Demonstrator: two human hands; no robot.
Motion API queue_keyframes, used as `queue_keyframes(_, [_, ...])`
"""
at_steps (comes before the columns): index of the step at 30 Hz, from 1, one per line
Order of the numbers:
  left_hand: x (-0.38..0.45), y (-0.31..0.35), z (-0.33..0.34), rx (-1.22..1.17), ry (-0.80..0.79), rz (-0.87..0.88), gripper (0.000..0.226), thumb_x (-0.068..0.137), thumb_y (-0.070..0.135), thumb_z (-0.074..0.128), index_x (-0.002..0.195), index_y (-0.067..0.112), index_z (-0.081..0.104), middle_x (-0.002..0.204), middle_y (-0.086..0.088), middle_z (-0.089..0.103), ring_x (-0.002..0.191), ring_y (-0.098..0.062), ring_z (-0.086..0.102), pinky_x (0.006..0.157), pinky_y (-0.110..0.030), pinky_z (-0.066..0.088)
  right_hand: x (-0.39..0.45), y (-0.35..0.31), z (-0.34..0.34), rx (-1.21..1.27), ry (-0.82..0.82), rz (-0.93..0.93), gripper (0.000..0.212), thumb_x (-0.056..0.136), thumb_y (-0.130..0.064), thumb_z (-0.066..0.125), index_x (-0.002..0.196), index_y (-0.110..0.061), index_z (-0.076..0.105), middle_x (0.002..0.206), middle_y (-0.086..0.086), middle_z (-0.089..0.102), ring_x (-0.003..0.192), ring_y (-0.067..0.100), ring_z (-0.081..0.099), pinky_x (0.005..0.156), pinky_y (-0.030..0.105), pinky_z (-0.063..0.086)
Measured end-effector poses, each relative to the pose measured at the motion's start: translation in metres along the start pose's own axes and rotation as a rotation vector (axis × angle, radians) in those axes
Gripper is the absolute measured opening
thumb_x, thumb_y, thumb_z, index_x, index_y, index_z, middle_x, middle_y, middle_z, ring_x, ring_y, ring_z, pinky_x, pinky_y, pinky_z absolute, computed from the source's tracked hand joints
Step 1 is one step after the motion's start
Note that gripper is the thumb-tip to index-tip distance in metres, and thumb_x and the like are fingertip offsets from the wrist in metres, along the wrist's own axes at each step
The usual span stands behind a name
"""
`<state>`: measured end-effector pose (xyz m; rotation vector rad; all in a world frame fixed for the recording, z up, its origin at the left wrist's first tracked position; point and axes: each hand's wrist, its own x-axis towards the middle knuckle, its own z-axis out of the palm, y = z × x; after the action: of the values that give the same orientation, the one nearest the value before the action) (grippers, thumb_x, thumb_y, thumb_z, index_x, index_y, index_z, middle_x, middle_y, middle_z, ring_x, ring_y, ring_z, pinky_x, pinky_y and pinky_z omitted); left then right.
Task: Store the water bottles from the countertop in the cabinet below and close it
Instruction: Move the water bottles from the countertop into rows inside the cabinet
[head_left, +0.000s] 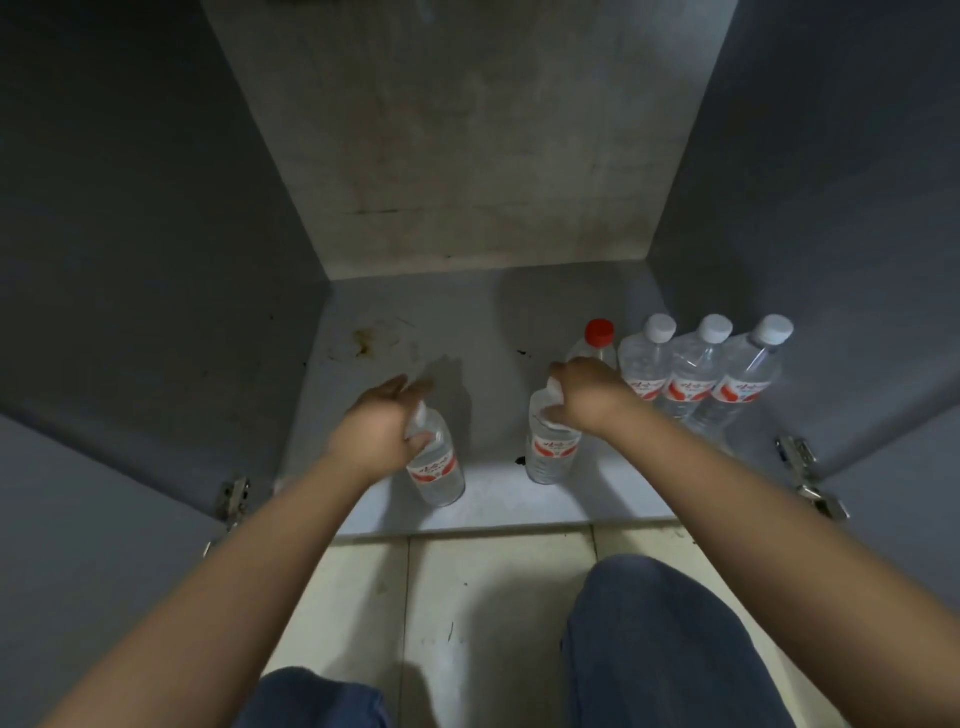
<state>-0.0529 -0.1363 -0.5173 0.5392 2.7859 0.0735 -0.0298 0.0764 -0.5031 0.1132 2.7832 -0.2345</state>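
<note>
I look into an open grey cabinet with a pale floor (467, 322). My left hand (379, 426) grips the neck of a clear water bottle (436, 467) with a red-and-white label, tilted near the front. My right hand (587, 395) holds the top of a second, similar bottle (550, 452) standing upright on the cabinet floor. At the right stand three white-capped bottles (696, 374) in a row. A red-capped bottle (597, 338) stands just behind my right hand.
Both cabinet doors hang open, with the left hinge (231, 499) and right hinge (800, 462) at the front corners. The cabinet floor has brown stains (369, 343) at the left. My knees in blue jeans (665, 639) rest above a tiled floor (467, 597).
</note>
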Motion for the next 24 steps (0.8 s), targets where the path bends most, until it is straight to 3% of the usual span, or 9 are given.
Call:
queue_keyframes(2, [-0.002, 0.008, -0.003, 0.082, 0.029, -0.115, 0.052, 0.093, 0.035, 0.052, 0.136, 0.009, 0.041, 0.131, -0.017, 0.054, 0.12, -0.032, 0.053, 0.094, -0.035, 0.047, -0.001, -0.001, 0.0, -0.042, -0.007, 0.005, 0.042, 0.093, -0.018, 0.056, 0.13, -0.004, 0.046, 0.133, 0.017, 0.052, 0.121, 0.03, 0.052, 0.098, 0.033, 0.044])
queue_keyframes(4, [-0.002, 0.017, -0.001, 0.117, 0.026, -0.162, 0.043, 0.096, 0.031, 0.048, 0.13, 0.005, 0.043, 0.123, -0.016, 0.058, 0.114, -0.032, 0.057, 0.088, -0.036, 0.049, 0.0, -0.003, -0.001, -0.077, 0.008, 0.008, 0.043, 0.092, -0.017, 0.057, 0.132, -0.007, 0.047, 0.134, 0.015, 0.052, 0.123, 0.029, 0.051, 0.099, 0.033, 0.044])
queue_keyframes(10, [-0.002, 0.025, 0.024, 0.047, 0.161, -0.196, 0.05, 0.102, 0.012, 0.032, 0.147, -0.003, 0.015, 0.152, -0.022, 0.025, 0.144, -0.03, 0.024, 0.113, -0.033, 0.03, 0.012, -0.013, -0.007, -0.276, 0.16, -0.039, 0.03, 0.09, -0.028, 0.056, 0.117, -0.016, 0.058, 0.122, 0.008, 0.063, 0.123, 0.027, 0.044, 0.1, 0.037, 0.034])
queue_keyframes(12, [-0.004, 0.024, 0.031, 0.039, 0.204, -0.184, 0.052, 0.098, 0.005, 0.04, 0.143, -0.013, 0.019, 0.15, -0.032, 0.027, 0.142, -0.038, 0.027, 0.114, -0.038, 0.032, 0.018, -0.011, -0.008, -0.294, 0.199, -0.035, 0.031, 0.089, -0.032, 0.057, 0.115, -0.015, 0.06, 0.119, 0.009, 0.064, 0.123, 0.027, 0.041, 0.101, 0.038, 0.03])
queue_keyframes(14, [-0.001, 0.018, 0.04, 0.025, 0.279, -0.128, 0.052, 0.074, -0.008, 0.068, 0.12, -0.026, 0.048, 0.121, -0.045, 0.053, 0.114, -0.052, 0.056, 0.089, -0.048, 0.053, 0.025, -0.01, -0.01, -0.309, 0.224, -0.031, 0.032, 0.09, -0.033, 0.057, 0.114, -0.013, 0.06, 0.117, 0.01, 0.064, 0.124, 0.027, 0.04, 0.102, 0.038, 0.028])
queue_keyframes(16, [0.0, 0.015, 0.042, 0.022, 0.26, -0.109, 0.053, 0.052, -0.012, 0.081, 0.1, -0.025, 0.062, 0.096, -0.044, 0.065, 0.089, -0.053, 0.067, 0.067, -0.052, 0.058, 0.031, -0.011, -0.012, -0.33, 0.234, -0.025, 0.031, 0.091, -0.031, 0.055, 0.115, -0.012, 0.06, 0.117, 0.01, 0.064, 0.124, 0.027, 0.04, 0.103, 0.039, 0.028])
queue_keyframes(19, [0.001, 0.017, 0.036, 0.042, 0.177, -0.142, 0.057, 0.071, -0.006, 0.075, 0.121, -0.022, 0.05, 0.12, -0.043, 0.055, 0.114, -0.05, 0.057, 0.091, -0.046, 0.053, 0.039, -0.009, -0.015, -0.354, 0.223, -0.011, 0.03, 0.091, -0.027, 0.053, 0.116, -0.012, 0.059, 0.117, 0.01, 0.065, 0.124, 0.026, 0.04, 0.105, 0.039, 0.027])
queue_keyframes(22, [-0.004, 0.02, 0.03, 0.027, 0.256, -0.146, 0.06, 0.067, -0.002, 0.079, 0.118, -0.022, 0.054, 0.115, -0.042, 0.059, 0.11, -0.048, 0.061, 0.084, -0.043, 0.057, 0.044, -0.005, -0.017, -0.367, 0.193, 0.01, 0.029, 0.093, -0.026, 0.051, 0.117, -0.012, 0.059, 0.118, 0.009, 0.064, 0.124, 0.026, 0.04, 0.106, 0.04, 0.026])
queue_keyframes(24, [-0.005, 0.022, 0.034, -0.008, 0.19, -0.162, 0.057, 0.093, 0.003, 0.052, 0.139, -0.018, 0.026, 0.143, -0.038, 0.034, 0.137, -0.043, 0.036, 0.109, -0.04, 0.039, 0.047, -0.004, -0.019, -0.383, 0.178, 0.017, 0.029, 0.093, -0.026, 0.051, 0.118, -0.013, 0.058, 0.119, 0.008, 0.063, 0.125, 0.026, 0.04, 0.108, 0.039, 0.026])
